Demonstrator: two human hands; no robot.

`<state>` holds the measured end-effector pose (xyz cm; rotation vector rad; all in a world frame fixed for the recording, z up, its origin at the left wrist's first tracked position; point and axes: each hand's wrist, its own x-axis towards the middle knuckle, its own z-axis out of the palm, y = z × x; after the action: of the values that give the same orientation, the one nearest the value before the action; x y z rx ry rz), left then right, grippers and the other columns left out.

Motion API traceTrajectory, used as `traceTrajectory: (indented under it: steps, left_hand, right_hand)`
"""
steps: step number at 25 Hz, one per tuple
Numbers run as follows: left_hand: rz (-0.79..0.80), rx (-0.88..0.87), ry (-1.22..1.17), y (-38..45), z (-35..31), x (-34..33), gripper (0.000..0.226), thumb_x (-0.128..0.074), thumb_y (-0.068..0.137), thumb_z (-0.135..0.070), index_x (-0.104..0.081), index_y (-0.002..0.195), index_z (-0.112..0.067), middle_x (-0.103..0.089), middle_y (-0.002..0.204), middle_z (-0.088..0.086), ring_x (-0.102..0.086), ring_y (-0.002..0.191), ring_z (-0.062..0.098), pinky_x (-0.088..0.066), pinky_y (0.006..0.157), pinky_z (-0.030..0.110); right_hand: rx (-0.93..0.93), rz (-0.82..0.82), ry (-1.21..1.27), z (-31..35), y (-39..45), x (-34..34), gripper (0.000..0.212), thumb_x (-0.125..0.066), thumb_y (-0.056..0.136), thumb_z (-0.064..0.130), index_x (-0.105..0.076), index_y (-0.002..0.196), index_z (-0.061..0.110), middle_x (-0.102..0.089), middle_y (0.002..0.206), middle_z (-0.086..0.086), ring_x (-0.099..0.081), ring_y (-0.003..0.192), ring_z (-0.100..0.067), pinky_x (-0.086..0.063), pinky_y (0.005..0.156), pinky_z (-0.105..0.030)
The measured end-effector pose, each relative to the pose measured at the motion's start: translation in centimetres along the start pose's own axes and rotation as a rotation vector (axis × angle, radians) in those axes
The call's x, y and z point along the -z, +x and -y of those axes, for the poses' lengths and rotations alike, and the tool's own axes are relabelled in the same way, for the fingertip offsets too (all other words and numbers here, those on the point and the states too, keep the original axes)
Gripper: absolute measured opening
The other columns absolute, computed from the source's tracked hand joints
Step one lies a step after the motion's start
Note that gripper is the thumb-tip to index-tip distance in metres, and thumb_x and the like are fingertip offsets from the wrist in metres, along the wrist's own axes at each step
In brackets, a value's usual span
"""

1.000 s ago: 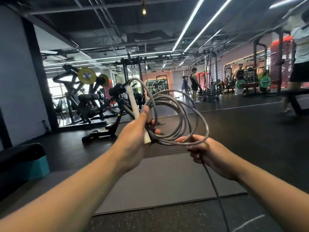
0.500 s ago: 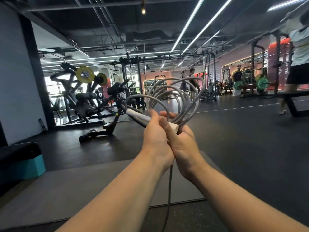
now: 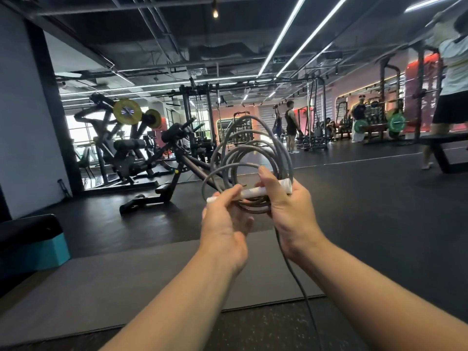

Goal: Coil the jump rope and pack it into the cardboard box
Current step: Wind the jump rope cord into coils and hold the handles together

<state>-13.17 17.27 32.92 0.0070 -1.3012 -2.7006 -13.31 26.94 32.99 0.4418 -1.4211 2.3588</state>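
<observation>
A grey jump rope stands in several upright loops in front of me, at chest height. Its white handle lies level across the bottom of the coil. My right hand grips the handle's right end together with the bunched loops. My left hand pinches the handle's left end, fingers partly spread below it. A loose dark length of rope hangs from under my right hand down out of view. No cardboard box is in view.
A grey floor mat lies below my arms on the black gym floor. A black and teal bench is at the left edge. Weight machines stand behind; a person stands at the far right by a bench.
The coil passed from my left hand to my right. The handle has turned from tilted to level, my hands have drawn slightly apart, and more rope has joined the coil.
</observation>
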Motion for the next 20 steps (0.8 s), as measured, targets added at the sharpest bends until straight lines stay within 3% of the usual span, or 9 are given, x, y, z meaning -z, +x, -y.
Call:
traceTrajectory:
  steps: [1, 3, 6, 7, 11, 15, 17, 19, 20]
  left_hand:
    - [0.014, -0.036, -0.008, 0.2, -0.7, 0.7, 0.051, -0.077, 0.077, -0.016, -0.064, 0.127, -0.012, -0.072, 0.124, 0.014, -0.066, 0.095, 0.025, -0.052, 0.081, 0.036]
    - [0.129, -0.058, 0.050, 0.1, -2.2, 1.7, 0.044, -0.075, 0.080, -0.011, -0.067, 0.123, -0.009, -0.071, 0.125, 0.016, -0.069, 0.100, 0.027, -0.054, 0.093, 0.039]
    - [0.309, -0.016, 0.197, -0.6, -3.4, 2.1, 0.048, -0.076, 0.082, -0.024, -0.067, 0.126, -0.006, -0.073, 0.120, 0.016, -0.071, 0.105, 0.028, -0.056, 0.097, 0.040]
    - [0.326, -0.034, 0.214, -0.6, -3.3, 2.0, 0.052, -0.077, 0.079, -0.031, -0.067, 0.124, -0.007, -0.075, 0.111, 0.014, -0.073, 0.097, 0.027, -0.056, 0.097, 0.042]
    - [0.307, -0.117, 0.230, -1.1, -2.1, 1.0, 0.049, -0.075, 0.075, -0.042, -0.065, 0.111, -0.011, -0.063, 0.068, 0.000, -0.054, 0.049, 0.011, -0.052, 0.072, 0.035]
    - [0.187, -0.101, 0.157, -1.4, -0.9, 1.2, 0.025, -0.069, 0.088, -0.035, -0.065, 0.094, -0.012, -0.037, 0.049, -0.006, -0.039, 0.042, 0.011, -0.045, 0.064, 0.032]
    - [0.145, -0.119, 0.299, -1.6, -0.5, 1.9, 0.035, -0.077, 0.078, -0.038, -0.064, 0.102, -0.017, -0.056, 0.062, -0.002, -0.057, 0.056, 0.014, -0.050, 0.066, 0.031]
    - [0.091, -0.306, 0.612, -2.1, -0.9, 2.9, 0.073, -0.083, 0.074, -0.034, -0.047, 0.137, -0.026, -0.067, 0.113, 0.000, -0.068, 0.093, 0.014, -0.055, 0.083, 0.035]
    - [0.059, -0.486, 0.778, -2.6, -1.6, 3.4, 0.086, -0.084, 0.078, -0.028, -0.033, 0.148, -0.033, -0.055, 0.137, -0.003, -0.061, 0.114, 0.013, -0.049, 0.096, 0.034]
  right_hand:
    - [-0.016, 0.030, 0.002, 0.9, 0.1, 0.2, 0.022, -0.073, 0.092, 0.024, -0.067, 0.074, 0.012, -0.073, 0.059, 0.000, -0.068, 0.051, -0.010, -0.051, 0.051, -0.021]
    - [-0.096, 0.087, 0.008, 2.4, 0.6, 0.7, 0.024, -0.069, 0.094, 0.025, -0.063, 0.076, 0.011, -0.073, 0.058, 0.000, -0.066, 0.044, -0.007, -0.046, 0.042, -0.015]
    - [-0.226, 0.128, -0.075, 3.2, 1.6, 1.3, 0.030, -0.070, 0.091, 0.042, -0.057, 0.081, 0.016, -0.062, 0.061, 0.002, -0.059, 0.040, -0.005, -0.043, 0.040, -0.017]
    - [-0.249, 0.133, -0.104, 3.1, 1.8, 1.3, 0.033, -0.073, 0.087, 0.047, -0.059, 0.086, 0.018, -0.056, 0.061, 0.004, -0.056, 0.042, -0.005, -0.044, 0.044, -0.020]
    - [-0.328, 0.095, 0.004, 2.1, 1.8, 0.9, 0.042, -0.077, 0.078, 0.059, -0.062, 0.078, 0.020, -0.044, 0.060, 0.005, -0.044, 0.051, -0.012, -0.049, 0.046, -0.025]
    - [-0.344, 0.133, -0.027, 1.8, 1.5, 1.1, 0.053, -0.073, 0.074, 0.070, -0.051, 0.070, 0.021, -0.042, 0.056, 0.003, -0.042, 0.054, -0.016, -0.050, 0.050, -0.027]
    - [-0.267, 0.150, -0.163, 1.9, 1.6, 1.2, 0.054, -0.070, 0.075, 0.072, -0.051, 0.072, 0.022, -0.044, 0.051, 0.008, -0.040, 0.055, -0.015, -0.044, 0.062, -0.032]
    - [-0.201, 0.193, -0.284, 2.3, 1.7, 1.6, 0.052, -0.071, 0.075, 0.072, -0.055, 0.075, 0.022, -0.043, 0.049, 0.010, -0.039, 0.055, -0.015, -0.040, 0.069, -0.038]
    - [-0.169, 0.227, -0.391, 2.4, 1.7, 1.8, 0.050, -0.073, 0.075, 0.069, -0.059, 0.074, 0.021, -0.044, 0.050, 0.008, -0.040, 0.054, -0.016, -0.041, 0.067, -0.038]
